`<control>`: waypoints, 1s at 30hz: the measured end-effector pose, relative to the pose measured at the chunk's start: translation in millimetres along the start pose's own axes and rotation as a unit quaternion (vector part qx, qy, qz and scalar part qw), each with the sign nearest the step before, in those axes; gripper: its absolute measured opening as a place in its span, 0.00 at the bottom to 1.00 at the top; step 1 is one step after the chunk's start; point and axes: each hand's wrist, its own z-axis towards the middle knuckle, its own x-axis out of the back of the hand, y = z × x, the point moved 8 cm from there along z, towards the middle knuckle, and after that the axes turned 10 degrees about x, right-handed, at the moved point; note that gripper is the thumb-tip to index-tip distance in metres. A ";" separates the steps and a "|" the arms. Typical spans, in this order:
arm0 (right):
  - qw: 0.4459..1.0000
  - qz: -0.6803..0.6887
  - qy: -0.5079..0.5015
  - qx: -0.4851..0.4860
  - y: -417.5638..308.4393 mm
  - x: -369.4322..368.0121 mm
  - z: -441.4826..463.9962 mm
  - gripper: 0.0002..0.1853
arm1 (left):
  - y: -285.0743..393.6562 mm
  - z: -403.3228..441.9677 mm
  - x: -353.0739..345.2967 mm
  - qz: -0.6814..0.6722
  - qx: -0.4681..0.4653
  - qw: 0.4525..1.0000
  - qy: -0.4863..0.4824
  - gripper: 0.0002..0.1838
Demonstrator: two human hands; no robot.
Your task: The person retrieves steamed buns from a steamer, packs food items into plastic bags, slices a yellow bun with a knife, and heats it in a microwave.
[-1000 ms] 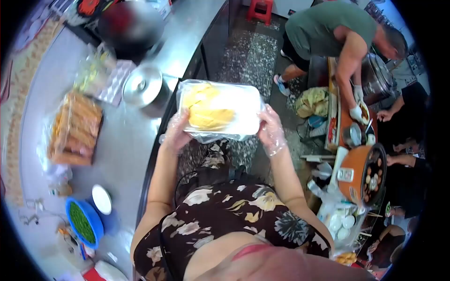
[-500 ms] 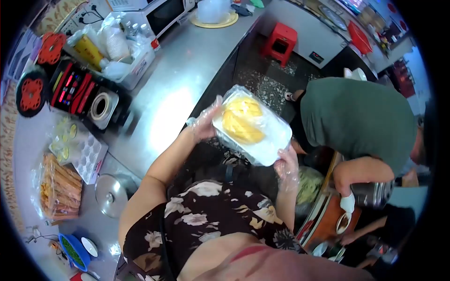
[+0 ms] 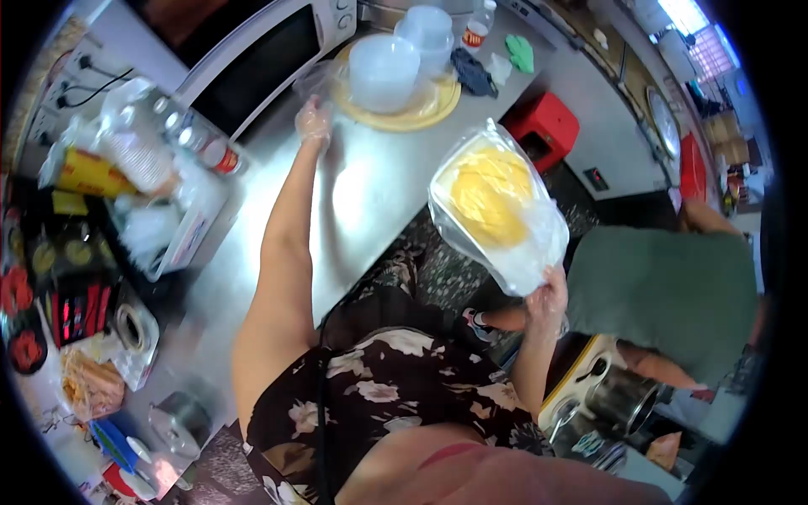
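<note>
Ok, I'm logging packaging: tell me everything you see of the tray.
The tray is white, shallow and oblong, plastic or foam by its look. Clear, wrinkled film covers it and the yellow food on it. It slants across the view, held in the air near the counter; the right hand grips its near end.

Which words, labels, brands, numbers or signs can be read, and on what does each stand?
No text can be read with certainty.
Upper bottle, beside the bowls: red-and-white label, too small.
Lower bottle, near the microwave: red label, too blurred.
Yellow package: red print, too blurred.
</note>
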 end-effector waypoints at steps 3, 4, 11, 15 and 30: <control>1.000 0.001 -0.004 -0.007 -8.4 0.7 85.5 0.35 | 29.2 62.8 -25.6 0.033 -0.032 0.994 0.100 0.28; 1.000 0.005 0.018 -0.014 -9.4 5.6 111.7 0.36 | 31.9 79.1 -38.9 0.056 -0.042 0.989 0.133 0.29; 0.998 -0.018 0.019 -0.061 -20.8 -4.8 261.0 0.37 | 39.0 91.3 -87.1 0.192 -0.016 0.975 0.112 0.21; 0.994 0.004 0.010 -0.106 -15.0 -8.5 324.9 0.36 | 55.9 15.4 -97.3 0.154 0.056 0.971 0.175 0.22; 0.937 -0.051 -0.207 -0.277 35.9 -106.1 471.7 0.34 | 175.0 65.6 31.0 -0.004 0.096 0.924 0.371 0.24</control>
